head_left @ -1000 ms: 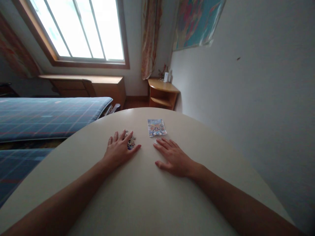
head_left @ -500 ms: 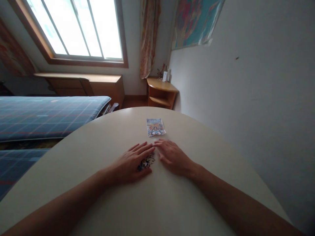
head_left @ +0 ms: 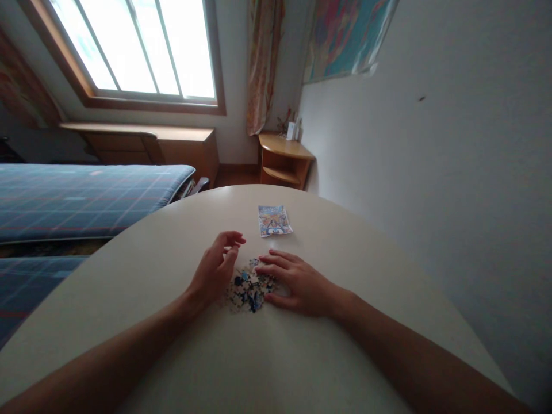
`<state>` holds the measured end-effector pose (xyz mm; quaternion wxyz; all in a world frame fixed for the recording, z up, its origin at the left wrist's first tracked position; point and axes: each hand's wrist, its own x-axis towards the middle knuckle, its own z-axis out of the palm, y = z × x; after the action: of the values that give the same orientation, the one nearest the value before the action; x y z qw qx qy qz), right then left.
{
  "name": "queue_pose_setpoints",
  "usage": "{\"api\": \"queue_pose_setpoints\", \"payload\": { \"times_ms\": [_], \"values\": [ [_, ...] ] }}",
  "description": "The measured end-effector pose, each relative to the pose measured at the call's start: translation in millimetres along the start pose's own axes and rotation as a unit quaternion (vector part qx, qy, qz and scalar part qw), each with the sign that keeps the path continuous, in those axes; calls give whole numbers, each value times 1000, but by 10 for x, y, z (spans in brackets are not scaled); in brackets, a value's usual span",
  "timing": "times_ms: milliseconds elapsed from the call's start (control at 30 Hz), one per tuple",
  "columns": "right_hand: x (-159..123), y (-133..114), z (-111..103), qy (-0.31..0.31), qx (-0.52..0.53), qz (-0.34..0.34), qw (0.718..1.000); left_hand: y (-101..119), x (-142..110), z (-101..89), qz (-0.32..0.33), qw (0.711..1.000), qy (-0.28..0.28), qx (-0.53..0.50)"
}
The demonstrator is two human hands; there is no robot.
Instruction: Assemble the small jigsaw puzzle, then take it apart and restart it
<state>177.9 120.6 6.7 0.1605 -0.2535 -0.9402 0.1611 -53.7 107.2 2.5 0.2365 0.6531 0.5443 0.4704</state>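
Note:
A small heap of jigsaw puzzle pieces (head_left: pixel 249 293), some pale and some dark blue, lies on the white round table (head_left: pixel 276 362). At the heap's left edge is my left hand (head_left: pixel 218 261), turned on its side, its fingers curved and apart with nothing visible in them. Flat over the right side of the pieces rests my right hand (head_left: pixel 297 282), fingers spread and touching some of them. Just beyond the hands lies a colourful printed packet (head_left: pixel 275 221) with a blue cartoon figure.
Left of the table stands a bed with a blue plaid mattress (head_left: pixel 86 201). A wooden corner shelf (head_left: pixel 287 146) is past the far edge, and a low wooden desk (head_left: pixel 185 135) runs under the window. A white wall (head_left: pixel 431 190) borders the right side.
My left hand has lifted off the pieces and drawn back to the left, turning on its side. My right hand has moved slightly left onto the heap, which is now more exposed.

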Motion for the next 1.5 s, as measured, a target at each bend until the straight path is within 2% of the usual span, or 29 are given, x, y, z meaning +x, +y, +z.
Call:
{"api": "queue_pose_setpoints", "payload": {
  "times_ms": [67, 133, 200, 300, 400, 467, 567, 667, 767, 900, 1033, 1100, 1167, 1300, 1400, 1500],
  "values": [
    [3, 17, 16, 18, 1, 12, 1000, 32, -69, -18, -8, 990, -30, 140],
    [4, 32, 31, 43, -2, 25, 999, 40, -205, 9, 11, 966, -65, 250],
    [6, 42, 38, 66, -3, 35, 997, 24, -361, 81, 16, 953, -91, 289],
    [10, 47, 32, 73, 7, 40, 997, -6, -489, 205, 29, 951, -133, 277],
    [13, 38, 19, 60, 15, 25, 998, -4, -414, 266, 19, 971, -157, 178],
    [16, 15, 22, 43, 9, 13, 999, 6, -307, 273, -3, 983, -175, 53],
    [33, -75, 50, 9, -13, 28, 999, 8, -181, 275, -31, 971, -182, -151],
    [58, -228, 85, -18, -33, 48, 998, 5, -128, 282, -60, 940, -154, -300],
    [64, -386, 108, -24, -55, 25, 998, 15, -92, 272, -47, 939, -78, -331],
    [46, -494, 118, -62, -63, -73, 993, -4, -3, 205, -20, 968, 38, -245],
    [45, -447, 102, -61, -60, -76, 993, -58, 64, 95, -23, 987, 52, -150],
    [45, -376, 85, -39, -63, -67, 995, -76, 62, 42, -4, 996, 28, -81],
    [38, -283, 62, -18, -65, -67, 996, -86, 41, 6, 16, 999, -30, 10],
    [9, -73, 8, 16, -49, -70, 996, -84, -25, 0, 91, 975, -139, 146],
    [-7, 46, -16, 66, -22, -19, 997, -49, -74, 14, 160, 950, -189, 189],
    [-5, 92, -14, 76, 8, 13, 997, 6, -113, 15, 186, 941, -207, 191]
  ]
}}
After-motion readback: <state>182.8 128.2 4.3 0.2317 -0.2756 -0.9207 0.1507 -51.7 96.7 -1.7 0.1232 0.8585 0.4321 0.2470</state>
